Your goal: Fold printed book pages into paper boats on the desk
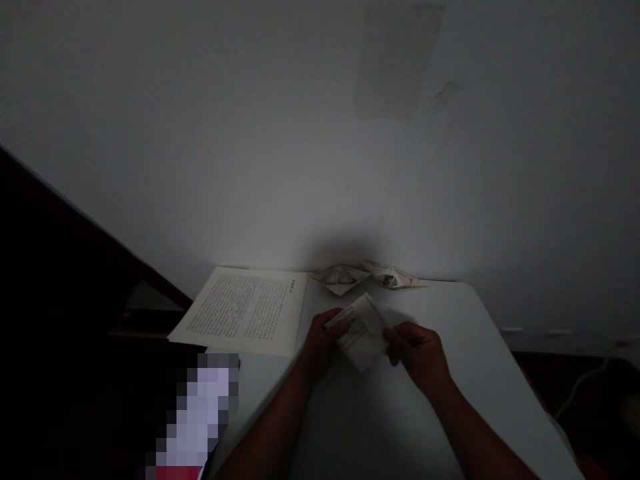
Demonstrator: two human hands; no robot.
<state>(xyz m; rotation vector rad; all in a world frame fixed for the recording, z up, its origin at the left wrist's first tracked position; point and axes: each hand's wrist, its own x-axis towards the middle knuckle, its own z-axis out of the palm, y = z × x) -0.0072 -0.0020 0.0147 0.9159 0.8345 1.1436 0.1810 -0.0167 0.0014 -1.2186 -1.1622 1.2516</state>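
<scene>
Against a dim, matte wall (250, 167), a smooth white table (493, 373) is set. Over it, a squarish folded paper (364, 350) is pinched between the fingers of the left hand (319, 340) and right hand (421, 351). Folding seems under way; edges probably need to be aligned next. Behind, two pointed, hollow paper forms (340, 285) are placed beside flat printed pages (240, 308).

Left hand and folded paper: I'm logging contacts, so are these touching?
Touching. The head view shows the left hand holding the folded paper, thumb laid across it.
</scene>
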